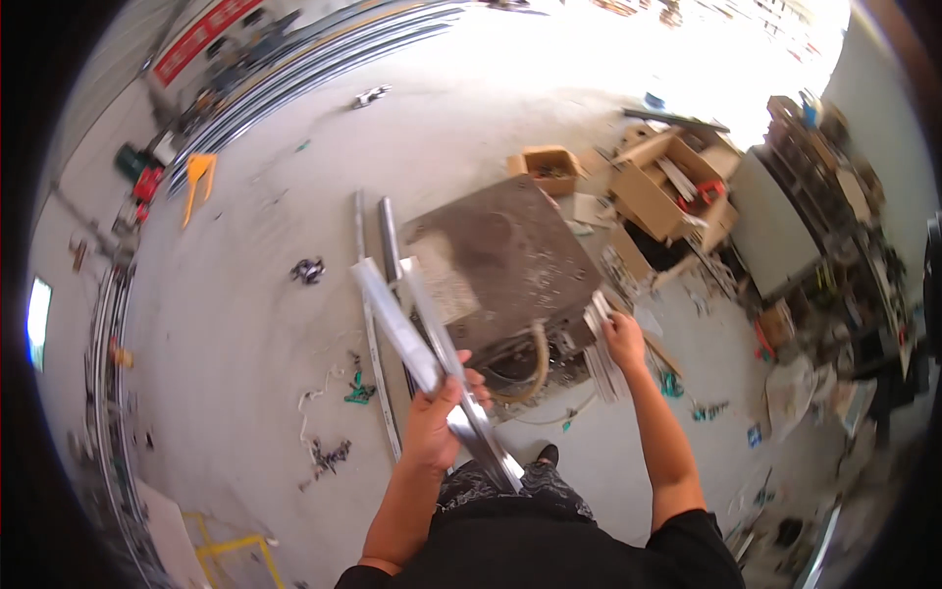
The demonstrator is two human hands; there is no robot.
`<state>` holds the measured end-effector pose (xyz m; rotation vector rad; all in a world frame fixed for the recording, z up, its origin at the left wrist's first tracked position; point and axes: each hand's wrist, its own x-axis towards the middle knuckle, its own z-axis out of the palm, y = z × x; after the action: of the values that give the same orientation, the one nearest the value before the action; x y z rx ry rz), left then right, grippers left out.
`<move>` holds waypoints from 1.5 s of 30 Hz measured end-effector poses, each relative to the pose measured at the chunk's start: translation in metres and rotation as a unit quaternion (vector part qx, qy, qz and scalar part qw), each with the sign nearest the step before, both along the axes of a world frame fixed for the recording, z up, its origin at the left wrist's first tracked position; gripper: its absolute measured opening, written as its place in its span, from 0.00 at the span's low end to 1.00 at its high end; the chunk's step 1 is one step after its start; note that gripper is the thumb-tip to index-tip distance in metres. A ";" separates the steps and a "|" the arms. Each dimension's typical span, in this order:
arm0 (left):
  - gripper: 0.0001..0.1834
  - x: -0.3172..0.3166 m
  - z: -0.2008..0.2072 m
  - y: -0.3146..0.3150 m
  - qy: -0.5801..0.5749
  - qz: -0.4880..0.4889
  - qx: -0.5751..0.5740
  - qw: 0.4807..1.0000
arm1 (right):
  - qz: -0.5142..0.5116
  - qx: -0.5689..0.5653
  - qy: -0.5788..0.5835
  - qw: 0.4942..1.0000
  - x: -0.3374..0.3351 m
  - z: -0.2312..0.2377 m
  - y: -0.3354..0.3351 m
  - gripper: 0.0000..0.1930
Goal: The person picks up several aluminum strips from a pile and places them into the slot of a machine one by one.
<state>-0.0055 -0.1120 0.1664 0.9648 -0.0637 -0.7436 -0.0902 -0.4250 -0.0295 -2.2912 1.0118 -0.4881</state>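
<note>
Two long silvery metal profiles (395, 329) slant up and away from my body, and my left hand (442, 412) is wrapped round them near their lower ends. They cross at a narrow angle, apart at the far ends. My right hand (623, 341) reaches to the right edge of a dark brown worktable (520, 245). Its fingers are closed on the upper end of a white strip (597, 312); the fingertips are partly hidden. More pale strips (606, 371) lie just below that hand. A tan hose (541, 363) curves at the table's near side.
Long metal bars (361, 221) lie left of the table. An orange stand (199, 177) is farther left, near stacked long profiles (294, 83). Open cardboard boxes (643, 191) and a cluttered shelf (834, 236) occupy the right. Green-and-dark scraps (361, 391) litter the floor.
</note>
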 end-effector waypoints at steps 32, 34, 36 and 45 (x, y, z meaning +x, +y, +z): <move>0.22 0.035 -0.013 0.073 0.011 0.253 -0.038 0.967 | -0.058 0.237 -0.084 0.966 -0.194 0.130 0.156 0.09; 0.22 0.032 -0.013 0.076 0.006 0.275 -0.016 0.961 | -0.001 0.295 0.009 0.955 -0.200 0.127 0.163 0.07; 0.21 0.028 -0.012 0.075 0.007 0.278 0.005 0.960 | 0.031 0.386 0.006 0.922 -0.192 0.111 0.165 0.06; 0.21 0.001 -0.016 0.069 0.033 0.250 -0.012 0.968 | 0.111 0.420 0.071 0.898 -0.146 0.062 0.119 0.12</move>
<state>-0.0042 -0.0433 0.1500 0.8819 0.2236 -0.3071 -0.2365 -0.3065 0.0328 -1.6218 0.7900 0.2027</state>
